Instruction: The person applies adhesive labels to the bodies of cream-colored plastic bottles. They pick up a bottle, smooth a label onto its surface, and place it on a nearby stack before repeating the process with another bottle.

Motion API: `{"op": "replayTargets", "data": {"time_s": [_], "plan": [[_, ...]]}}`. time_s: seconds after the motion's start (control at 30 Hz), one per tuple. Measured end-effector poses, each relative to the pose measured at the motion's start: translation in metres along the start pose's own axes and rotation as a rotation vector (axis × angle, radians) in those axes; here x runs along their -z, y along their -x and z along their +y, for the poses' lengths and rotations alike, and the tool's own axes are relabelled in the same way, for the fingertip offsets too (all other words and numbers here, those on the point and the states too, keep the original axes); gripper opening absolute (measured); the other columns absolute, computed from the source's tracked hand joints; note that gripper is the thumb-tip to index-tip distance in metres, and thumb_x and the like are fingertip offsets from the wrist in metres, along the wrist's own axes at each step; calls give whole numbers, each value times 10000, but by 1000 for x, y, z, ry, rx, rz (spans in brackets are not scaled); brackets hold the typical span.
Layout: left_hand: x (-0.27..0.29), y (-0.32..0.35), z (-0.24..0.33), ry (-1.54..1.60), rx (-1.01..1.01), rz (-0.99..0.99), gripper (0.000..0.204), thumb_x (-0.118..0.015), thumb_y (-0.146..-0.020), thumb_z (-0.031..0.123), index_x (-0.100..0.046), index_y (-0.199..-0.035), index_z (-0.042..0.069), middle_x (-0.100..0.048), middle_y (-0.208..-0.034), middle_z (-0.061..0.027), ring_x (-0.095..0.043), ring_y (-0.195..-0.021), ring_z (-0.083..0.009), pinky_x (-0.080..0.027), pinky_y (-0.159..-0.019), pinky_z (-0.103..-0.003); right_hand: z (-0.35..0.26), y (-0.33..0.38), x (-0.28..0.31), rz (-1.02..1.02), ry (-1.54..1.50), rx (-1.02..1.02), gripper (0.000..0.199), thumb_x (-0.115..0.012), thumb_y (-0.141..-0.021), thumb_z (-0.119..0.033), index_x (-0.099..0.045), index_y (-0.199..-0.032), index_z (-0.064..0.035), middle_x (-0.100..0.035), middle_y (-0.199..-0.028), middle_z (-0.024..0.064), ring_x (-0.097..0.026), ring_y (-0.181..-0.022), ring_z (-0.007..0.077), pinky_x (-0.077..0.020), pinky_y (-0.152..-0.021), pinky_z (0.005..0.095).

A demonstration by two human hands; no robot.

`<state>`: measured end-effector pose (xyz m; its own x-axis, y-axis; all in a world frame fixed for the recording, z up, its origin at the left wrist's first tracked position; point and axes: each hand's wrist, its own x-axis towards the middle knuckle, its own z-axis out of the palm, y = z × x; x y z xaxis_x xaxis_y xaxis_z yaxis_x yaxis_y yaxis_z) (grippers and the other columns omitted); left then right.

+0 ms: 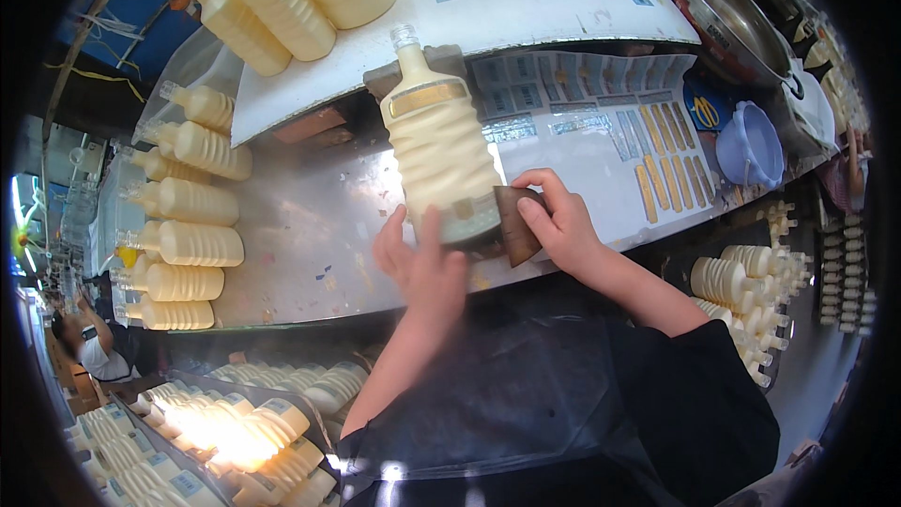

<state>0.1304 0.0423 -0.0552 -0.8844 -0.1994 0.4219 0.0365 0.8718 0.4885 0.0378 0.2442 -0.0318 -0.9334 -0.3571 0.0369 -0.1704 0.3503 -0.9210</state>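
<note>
A cream ribbed bottle (441, 145) with a clear threaded neck lies on a dark cradle (449, 63), its neck pointing away from me. A gold label (428, 99) runs across its shoulder, and a pale label (467, 216) sits near the base. My left hand (422, 258) is at the base end, fingers apart and slightly smeared by motion; whether they press on the bottle is unclear. Between the thumb and fingers of my right hand (560, 219) is a brown flat scraper-like piece (518, 223), held against or just beside the bottle's lower right side.
Sheets of gold and blue labels (668, 160) lie right of the bottle. Beyond them are yellow-handled scissors (704, 113) and a lavender bucket (751, 145). Similar bottles (192, 202) line the left edge; others stand on the white raised shelf (526, 0). Bottle-filled crates (235, 427) sit lower left.
</note>
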Motion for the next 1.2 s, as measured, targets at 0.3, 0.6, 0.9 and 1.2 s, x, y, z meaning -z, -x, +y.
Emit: {"op": "replayTargets", "data": {"time_s": [0.3,0.6,0.9,1.2], "plan": [[-3,1,-12,13,-16,47,755,-801,-728,212,-561,-1427,55,-410,-1480,-209,-342,-1373,-418,-235,-1160,-555,-41,0,2,20,-90,34,191,-608,-998,-130,-583,-1178,-71,-575,-677,19,-503,-590,70,-388,-549,276],[4,-3,-17,13,-93,37,731,-728,-849,338,-510,-1472,25,-473,-1438,-212,-415,-1320,-408,-265,-1136,-533,-27,-5,-3,-8,138,186,211,-608,-984,-134,-606,-1186,-74,-622,-661,99,-610,-559,226,-454,-553,348],[-13,-21,-25,238,42,70,764,-840,-736,337,-581,-1392,41,-530,-1382,-192,-430,-1328,-409,-297,-1122,-520,-42,-45,15,190,-33,107,187,-614,-988,-114,-613,-1169,-64,-532,-697,-46,-436,-613,18,-344,-545,227],[-6,-31,-28,290,138,-138,515,-855,-748,284,-731,-1222,128,-468,-1478,-187,-382,-1384,-394,-292,-1167,-501,-64,-128,0,72,-62,142,197,-646,-980,-126,-681,-1153,-37,-633,-797,-19,-534,-705,27,-435,-614,216]]}}
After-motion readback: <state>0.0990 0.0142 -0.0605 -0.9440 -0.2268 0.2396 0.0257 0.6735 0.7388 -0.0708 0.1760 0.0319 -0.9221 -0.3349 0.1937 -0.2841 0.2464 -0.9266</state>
